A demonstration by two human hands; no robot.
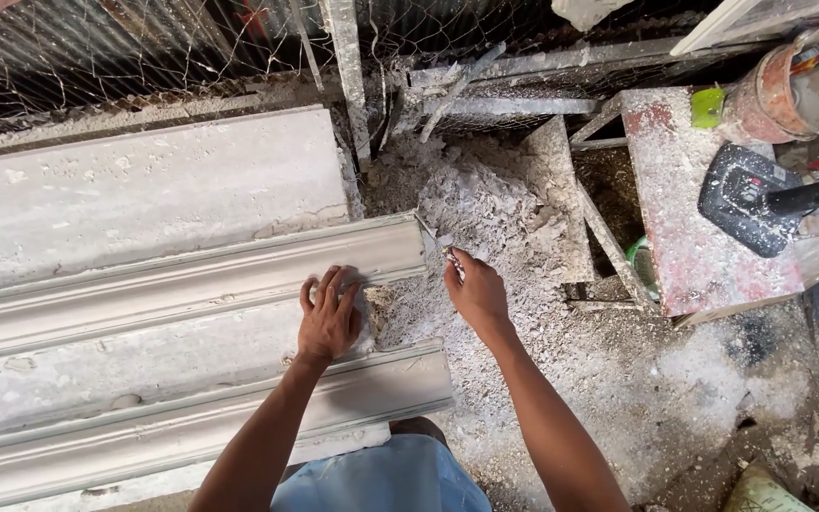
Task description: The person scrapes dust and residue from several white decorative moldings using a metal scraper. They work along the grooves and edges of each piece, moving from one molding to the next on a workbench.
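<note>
Pressing flat on the upper plaster moulding (191,275) near its end, the left hand (329,318) should steady it while the right hand (474,289), clenched on a thin scraper (438,245), trims that end gently.

Grey plaster moulding (191,275) lies flat, end chipped.

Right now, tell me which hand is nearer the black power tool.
Right. The right hand is in the middle, well left of the black power tool; the left hand rests farther left on the moulding.
</note>
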